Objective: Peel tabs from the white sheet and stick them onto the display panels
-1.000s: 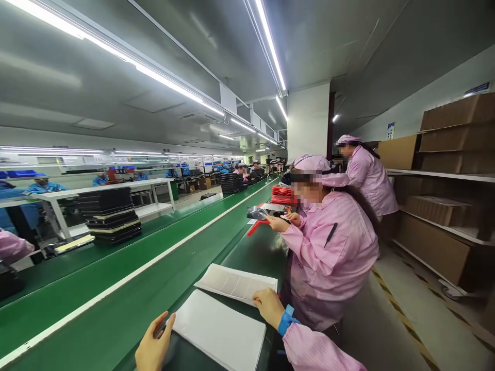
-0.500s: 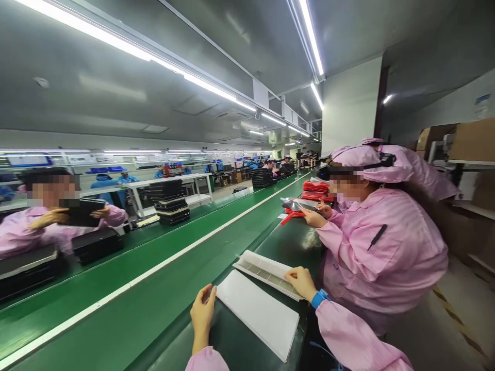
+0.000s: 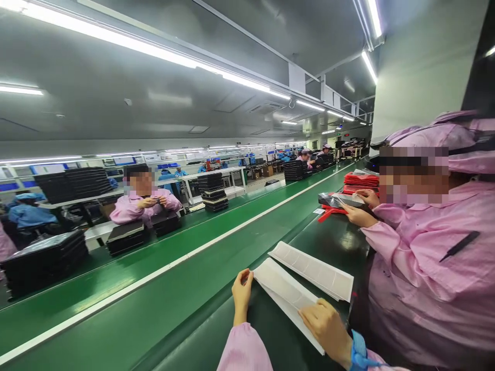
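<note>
- My left hand (image 3: 243,292) is at the far end of the long white sheet (image 3: 285,294), its fingers (image 3: 246,277) curled together against the corner; I cannot tell whether they pinch it.
- My right hand (image 3: 327,325) lies across the sheet's near right edge, fingers close together; I cannot tell whether they grip.
- The sheet lies between my hands on the green conveyor belt (image 3: 216,330), its long axis running from far left to near right. Neither hand is clearly nearer.
- A ribbed white panel (image 3: 311,270) lies just beside it, to the far right, nearly parallel.
- A blue wrist strap (image 3: 359,353) circles my right wrist.
</note>
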`<state>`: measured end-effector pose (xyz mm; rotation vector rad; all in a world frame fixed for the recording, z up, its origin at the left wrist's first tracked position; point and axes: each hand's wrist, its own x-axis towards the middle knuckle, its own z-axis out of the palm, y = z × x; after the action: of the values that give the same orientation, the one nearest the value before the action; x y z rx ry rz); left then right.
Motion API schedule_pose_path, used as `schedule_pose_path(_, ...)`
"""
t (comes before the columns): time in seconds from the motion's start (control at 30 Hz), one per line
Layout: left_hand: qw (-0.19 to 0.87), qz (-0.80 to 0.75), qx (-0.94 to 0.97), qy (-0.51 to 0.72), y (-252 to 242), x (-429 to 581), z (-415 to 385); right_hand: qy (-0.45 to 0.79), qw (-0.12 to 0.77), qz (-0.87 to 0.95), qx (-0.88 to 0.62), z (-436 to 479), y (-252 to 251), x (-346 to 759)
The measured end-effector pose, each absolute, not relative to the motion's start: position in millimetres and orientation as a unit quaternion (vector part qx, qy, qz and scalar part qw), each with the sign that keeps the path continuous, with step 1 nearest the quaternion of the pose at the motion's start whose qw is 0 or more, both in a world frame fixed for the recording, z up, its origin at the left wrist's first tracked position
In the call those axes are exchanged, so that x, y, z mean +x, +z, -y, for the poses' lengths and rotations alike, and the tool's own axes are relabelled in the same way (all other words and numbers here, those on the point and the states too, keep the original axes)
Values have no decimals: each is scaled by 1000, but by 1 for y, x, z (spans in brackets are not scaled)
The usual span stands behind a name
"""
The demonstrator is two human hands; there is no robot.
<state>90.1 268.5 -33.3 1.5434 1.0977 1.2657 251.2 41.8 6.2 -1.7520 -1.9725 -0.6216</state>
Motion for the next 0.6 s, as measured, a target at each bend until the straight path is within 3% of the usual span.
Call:
schedule_pose_path(0.17,432,-414,643,478,-32,84,-262,-240,194,715,-627,-39,-25,236)
schedule_pose_path(0.33,457,-366,681,440,-26,82,-252,-206,175,709,-651,-37,-22,237)
schedule_pose_path(0.47,454,-369,676,448,-21,81,-247,-192,203,696,-661,-32,-13,236)
schedule_pose_path(0.6,441,-399,650,472,-13,76,-237,-204,287,733,-581,-29,-7,234)
